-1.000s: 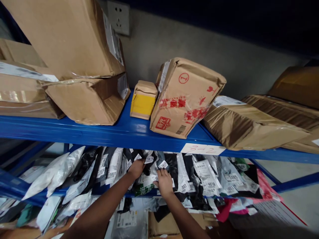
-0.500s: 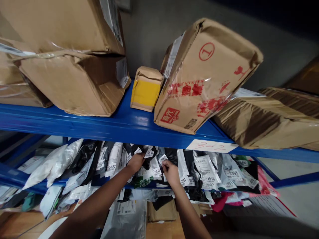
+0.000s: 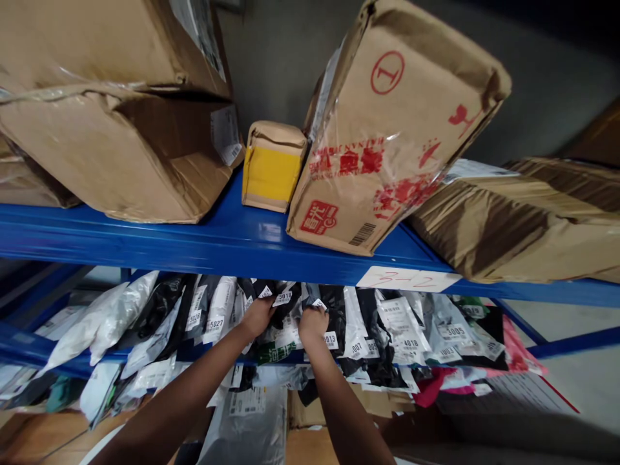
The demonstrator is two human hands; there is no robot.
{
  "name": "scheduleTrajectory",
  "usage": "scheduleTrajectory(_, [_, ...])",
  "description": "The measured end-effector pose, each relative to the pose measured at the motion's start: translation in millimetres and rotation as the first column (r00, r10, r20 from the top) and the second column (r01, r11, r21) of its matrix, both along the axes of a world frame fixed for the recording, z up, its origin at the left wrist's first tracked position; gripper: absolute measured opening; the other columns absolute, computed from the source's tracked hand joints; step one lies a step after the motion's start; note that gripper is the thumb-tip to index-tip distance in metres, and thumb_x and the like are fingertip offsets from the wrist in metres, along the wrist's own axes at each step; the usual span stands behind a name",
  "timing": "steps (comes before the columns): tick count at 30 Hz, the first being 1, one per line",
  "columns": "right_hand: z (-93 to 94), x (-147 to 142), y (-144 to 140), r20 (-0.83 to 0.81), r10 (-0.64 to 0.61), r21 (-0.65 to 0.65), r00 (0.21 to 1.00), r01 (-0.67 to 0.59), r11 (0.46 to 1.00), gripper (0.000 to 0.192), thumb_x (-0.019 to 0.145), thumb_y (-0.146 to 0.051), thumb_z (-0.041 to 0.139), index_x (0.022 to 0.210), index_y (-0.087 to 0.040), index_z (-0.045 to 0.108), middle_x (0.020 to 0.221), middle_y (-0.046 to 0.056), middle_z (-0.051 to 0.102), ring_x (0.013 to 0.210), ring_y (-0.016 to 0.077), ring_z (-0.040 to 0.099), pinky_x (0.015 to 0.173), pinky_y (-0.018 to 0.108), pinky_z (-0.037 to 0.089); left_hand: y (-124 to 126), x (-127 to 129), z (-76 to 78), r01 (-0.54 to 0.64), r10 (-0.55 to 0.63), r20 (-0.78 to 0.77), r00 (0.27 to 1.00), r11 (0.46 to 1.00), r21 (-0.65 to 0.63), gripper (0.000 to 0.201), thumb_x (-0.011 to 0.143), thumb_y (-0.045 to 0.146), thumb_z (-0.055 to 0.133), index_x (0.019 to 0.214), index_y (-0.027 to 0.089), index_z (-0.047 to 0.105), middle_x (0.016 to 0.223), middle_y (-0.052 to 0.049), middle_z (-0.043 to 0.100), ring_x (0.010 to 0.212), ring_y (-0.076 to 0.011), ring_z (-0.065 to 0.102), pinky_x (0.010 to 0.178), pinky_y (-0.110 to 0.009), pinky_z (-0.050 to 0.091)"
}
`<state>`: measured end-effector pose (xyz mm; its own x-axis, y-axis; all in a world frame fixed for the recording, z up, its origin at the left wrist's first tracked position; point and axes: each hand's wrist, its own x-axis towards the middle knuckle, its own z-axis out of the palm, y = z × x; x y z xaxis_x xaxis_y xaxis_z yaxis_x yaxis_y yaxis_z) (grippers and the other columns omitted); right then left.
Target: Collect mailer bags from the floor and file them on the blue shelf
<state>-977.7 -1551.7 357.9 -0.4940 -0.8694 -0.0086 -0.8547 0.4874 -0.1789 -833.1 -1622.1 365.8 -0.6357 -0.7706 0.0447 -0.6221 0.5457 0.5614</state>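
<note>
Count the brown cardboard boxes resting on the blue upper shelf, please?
5 at least: two stacked left, upper on lower; a small yellow-taped one centre; a red-printed one leaning; a flat one right. More may lie beyond the edges.

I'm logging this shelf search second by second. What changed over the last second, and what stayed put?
The right hand moved up from lying flat on the lower parcels and closed its fingers on a black parcel near its white number tag. The left hand stayed on the neighbouring parcels, holding them aside. The camera moved closer. The cardboard boxes on the blue shelf above did not shift.
</note>
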Motion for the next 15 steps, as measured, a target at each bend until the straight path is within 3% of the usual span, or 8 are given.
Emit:
scheduleTrajectory(2, [-2.7,-1.8,4.5,0.008,0.017,-0.051,1.000,-0.016,0.999,0.012,0.077,-0.018,0.063,0.084,-0.011,0.071,0.090,0.019,0.070,0.107,0.0342,0.055,0.083,0.041,0.036,0.1,1.6,-0.4,-0.002,0.002,-0.016,1.000,1.000,-0.012,0.030,0.090,0.014,0.042,0.111,0.014,0.064,0.108,-0.014,0.070,0.102,-0.0257,0.065,0.089,-0.036,0.050])
scheduleTrajectory(7, [-10.2,-9.1,18.1,0.058,0.003,-0.210,0.998,0.009,0.978,0.019,0.085,-0.014,0.046,0.091,-0.015,0.064,0.094,0.012,0.069,0.096,0.0256,0.060,0.078,0.034,0.035,2.7,8.0,-8.7,-0.022,0.019,-0.055,0.998,0.999,-0.046,0.035,0.087,0.010,0.045,0.119,0.015,0.059,0.118,-0.012,0.067,0.109,-0.0244,0.062,0.096,-0.039,0.048])
scheduleTrajectory(11, [-17.2,-18.5,20.3,0.114,0.029,-0.313,0.993,0.008,0.950,0.018,0.087,-0.015,0.042,0.081,-0.016,0.059,0.083,0.010,0.068,0.082,0.0210,0.062,0.073,0.029,0.035,8.3,13.0,-19.6,-0.044,0.039,-0.079,0.996,0.997,-0.069,0.042,0.085,0.005,0.046,0.123,0.017,0.056,0.127,-0.010,0.062,0.115,-0.0224,0.059,0.103,-0.039,0.045])
scheduleTrajectory(15, [-24.6,-25.4,19.4,0.169,0.053,-0.404,0.984,0.021,0.915,0.018,0.085,-0.018,0.041,0.074,-0.018,0.054,0.070,0.006,0.064,0.068,0.0189,0.060,0.063,0.028,0.034,13.9,16.1,-25.0,-0.077,0.071,-0.072,0.995,0.993,-0.085,0.043,0.084,0.003,0.044,0.124,0.010,0.055,0.128,-0.015,0.060,0.117,-0.0229,0.058,0.104,-0.039,0.044])
